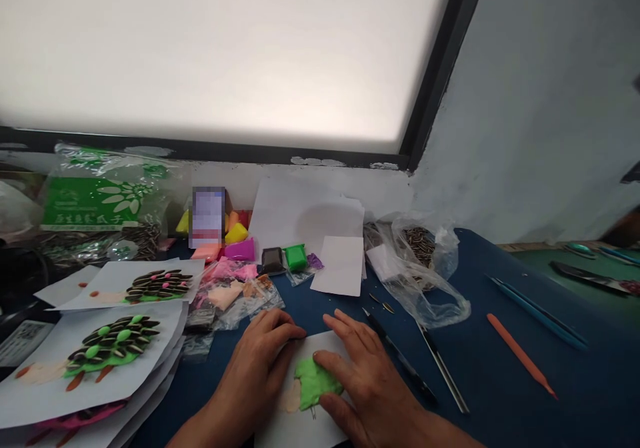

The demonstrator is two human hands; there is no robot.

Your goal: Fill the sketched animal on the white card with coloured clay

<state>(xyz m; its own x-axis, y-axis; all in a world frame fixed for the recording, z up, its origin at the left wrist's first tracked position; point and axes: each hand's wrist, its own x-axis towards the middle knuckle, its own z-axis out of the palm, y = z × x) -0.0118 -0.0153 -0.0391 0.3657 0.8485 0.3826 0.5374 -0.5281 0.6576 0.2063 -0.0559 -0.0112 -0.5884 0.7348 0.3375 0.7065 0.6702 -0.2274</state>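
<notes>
A white sheet of paper [295, 431] lies on the blue table in front of me. On it is a flattened patch of bright green modelling clay [317, 380], with a thin beige clay piece [291, 398] against its left side. Short pencil lines show just below the green. My left hand [263, 361] rests at the sheet's left edge, fingers bent forward and loosely apart from the thumb. Spread over the sheet's right side, my right hand [373, 385] touches the green clay with its thumb and a fingertip.
To the left lie stacked sheets with seed-and-clay hedgehogs [117, 341]. Behind are clay packets [273, 260], a phone [207, 216], blank card [340, 265] and a seed bag [423, 248]. Rightward lie a pen [400, 355], a metallic rod [444, 367], an orange tool [520, 355] and blue tweezers [537, 311].
</notes>
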